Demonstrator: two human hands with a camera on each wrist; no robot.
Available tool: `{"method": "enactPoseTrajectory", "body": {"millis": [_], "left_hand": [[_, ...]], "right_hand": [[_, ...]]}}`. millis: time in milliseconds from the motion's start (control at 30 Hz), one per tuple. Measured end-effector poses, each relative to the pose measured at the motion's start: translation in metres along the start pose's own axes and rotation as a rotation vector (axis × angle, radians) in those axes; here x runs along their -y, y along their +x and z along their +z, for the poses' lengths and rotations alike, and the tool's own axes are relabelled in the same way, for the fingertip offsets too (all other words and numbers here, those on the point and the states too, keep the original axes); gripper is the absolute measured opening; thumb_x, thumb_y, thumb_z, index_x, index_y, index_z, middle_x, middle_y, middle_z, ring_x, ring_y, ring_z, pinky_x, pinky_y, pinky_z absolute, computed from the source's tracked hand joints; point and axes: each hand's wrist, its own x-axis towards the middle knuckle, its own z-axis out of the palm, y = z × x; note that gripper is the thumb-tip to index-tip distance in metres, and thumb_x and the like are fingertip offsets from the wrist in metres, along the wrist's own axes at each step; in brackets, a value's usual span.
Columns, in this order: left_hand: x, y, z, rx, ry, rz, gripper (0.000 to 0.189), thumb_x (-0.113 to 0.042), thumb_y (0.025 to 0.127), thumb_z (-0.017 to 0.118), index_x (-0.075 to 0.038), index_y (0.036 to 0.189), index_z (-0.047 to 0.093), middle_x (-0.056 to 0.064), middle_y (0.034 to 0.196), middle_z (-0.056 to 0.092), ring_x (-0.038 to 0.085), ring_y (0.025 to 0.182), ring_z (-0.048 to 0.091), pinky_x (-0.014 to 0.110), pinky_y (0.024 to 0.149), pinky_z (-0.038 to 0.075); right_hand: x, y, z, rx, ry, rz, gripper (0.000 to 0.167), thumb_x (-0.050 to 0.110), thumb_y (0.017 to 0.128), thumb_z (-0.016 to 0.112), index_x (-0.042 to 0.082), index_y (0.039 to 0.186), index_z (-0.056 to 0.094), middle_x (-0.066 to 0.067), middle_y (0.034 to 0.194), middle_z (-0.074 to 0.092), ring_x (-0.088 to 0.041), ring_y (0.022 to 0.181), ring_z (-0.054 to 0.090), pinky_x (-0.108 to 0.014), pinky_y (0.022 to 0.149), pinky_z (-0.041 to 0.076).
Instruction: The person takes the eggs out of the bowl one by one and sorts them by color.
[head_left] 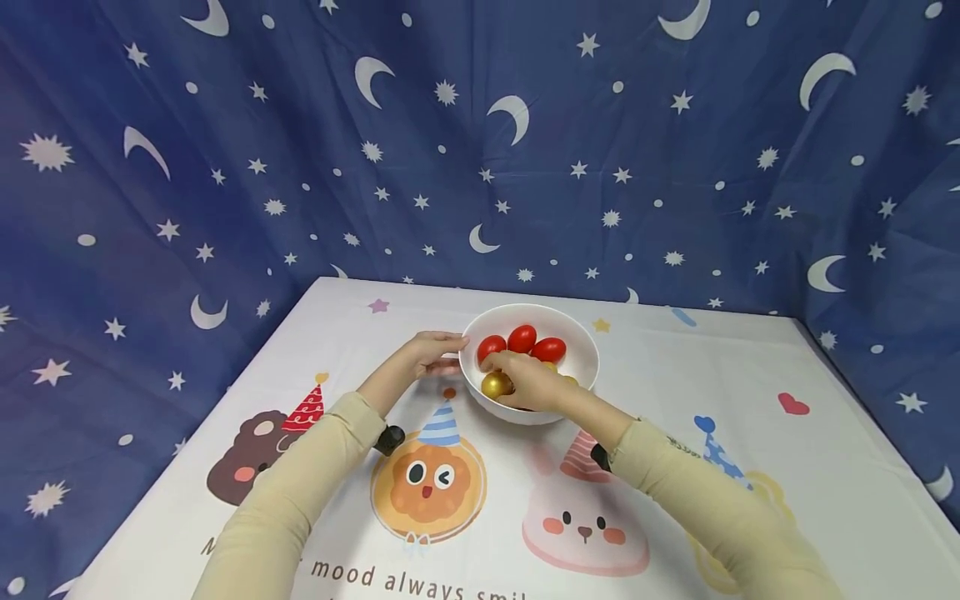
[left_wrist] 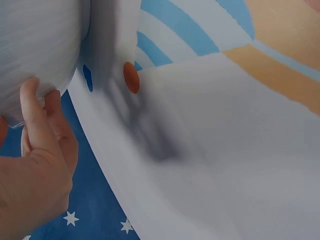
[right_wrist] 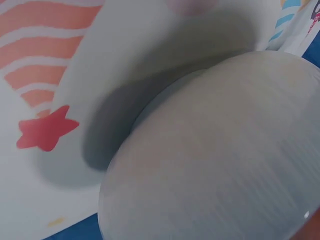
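A white bowl (head_left: 588, 350) stands near the far side of the table, with several glossy red eggs (head_left: 521, 338) at its back. At the bowl's left rim is my left hand (head_left: 429, 352); its fingers lie against the outer wall and the thumb is by the rim. The left wrist view shows those fingers (left_wrist: 37, 115) touching the bowl. My right hand (head_left: 534, 383) reaches inside and grips a shiny gold egg (head_left: 497, 385) between thumb and fingers. More yellow-gold pieces are partly hidden behind this hand. In the right wrist view the bowl (right_wrist: 210, 150) blocks nearly everything.
A white tablecloth (head_left: 750, 392) with cartoon prints and lettering covers the table. Behind it and along the left hangs a blue curtain (head_left: 420, 150) with moons and stars. A dark wrist device (head_left: 390, 440) sits at the left cuff, another (head_left: 600, 457) at the right.
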Motion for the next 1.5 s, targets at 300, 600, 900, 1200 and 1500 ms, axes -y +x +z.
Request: {"method": "enactPoseTrajectory", "body": {"millis": [300,600,900,1200,1500], "left_hand": [[0.000,-0.005,-0.014,-0.012,0.015,-0.003,0.049,-0.012,0.091,0.062,-0.007,0.137,0.048,0.018,0.134,0.051,0.015,0.079,0.064,0.021,0.066,0.062],[0.004,-0.017,-0.005,-0.074,0.056,0.018,0.045,-0.011,0.091,0.062,-0.005,0.134,0.052,0.015,0.121,0.059,0.010,0.065,0.063,0.021,0.065,0.061],[0.000,-0.013,-0.002,-0.117,0.007,0.033,0.042,-0.007,0.089,0.065,-0.002,0.130,0.055,0.011,0.102,0.062,0.010,0.061,0.063,0.019,0.057,0.060],[-0.002,-0.009,0.005,-0.096,-0.045,0.034,0.044,-0.009,0.090,0.064,-0.004,0.132,0.054,0.018,0.131,0.055,0.018,0.086,0.065,0.027,0.081,0.059],[-0.001,-0.005,0.002,-0.056,-0.069,0.025,0.045,-0.010,0.091,0.062,-0.006,0.134,0.051,0.017,0.132,0.053,0.011,0.069,0.064,0.016,0.059,0.059]], "right_hand": [[0.005,-0.006,-0.004,-0.090,0.069,0.039,0.037,0.008,0.077,0.074,0.009,0.110,0.057,-0.008,0.106,0.057,-0.019,0.093,0.055,-0.031,0.087,0.057],[0.012,-0.027,-0.010,-0.109,0.052,0.040,0.038,0.008,0.078,0.074,0.009,0.113,0.058,-0.008,0.109,0.058,-0.020,0.098,0.056,-0.034,0.092,0.057],[0.013,-0.039,-0.023,-0.145,0.036,0.058,0.041,0.007,0.079,0.074,0.005,0.118,0.060,-0.009,0.113,0.064,-0.024,0.104,0.058,-0.038,0.094,0.056],[0.011,-0.059,-0.036,-0.181,0.047,0.054,0.041,0.004,0.078,0.074,0.003,0.115,0.059,-0.008,0.106,0.067,-0.021,0.097,0.060,-0.035,0.088,0.059],[0.009,-0.081,-0.042,-0.214,0.042,0.082,0.039,0.003,0.076,0.076,0.005,0.112,0.060,-0.008,0.105,0.067,-0.022,0.094,0.060,-0.034,0.082,0.061]]}}
